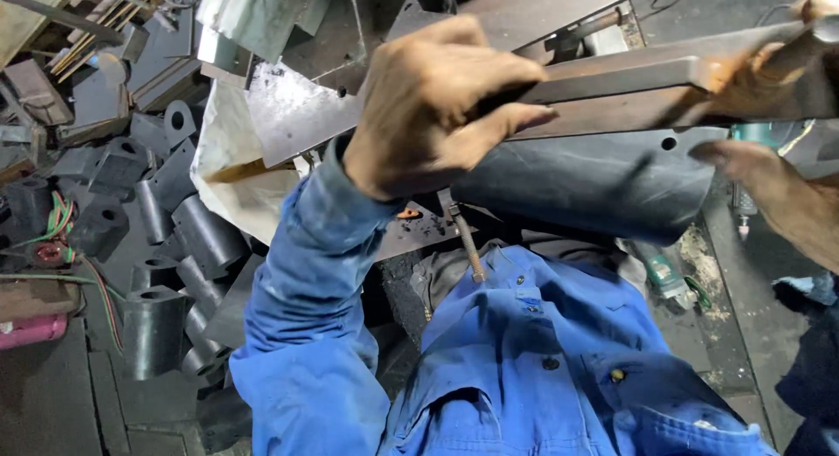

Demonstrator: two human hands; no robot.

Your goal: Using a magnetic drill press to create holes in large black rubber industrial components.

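Observation:
My left hand (437, 102), on a blue-sleeved arm, is clenched around a long flat rusty steel bar (629, 76) that runs off to the upper right. Under the bar lies a big dark rounded steel piece (594, 190) with a small hole. My right hand (743, 159) reaches in from the right edge below the bar, fingers stretched out beside that dark piece and holding nothing. Another hand (769, 67), rust-stained, grips the bar's far end at the top right; whose it is I cannot tell. A threaded rod (468, 242) hangs below my left hand, above my blue shirt.
Several black steel cylinders and drilled blocks (197, 233) are piled on the left. A white sack (227, 150) and a grey steel plate (297, 115) sit behind my arm. Green and red wires (61, 224) and a pink object (31, 329) lie far left. A green power tool (664, 277) rests on the floor.

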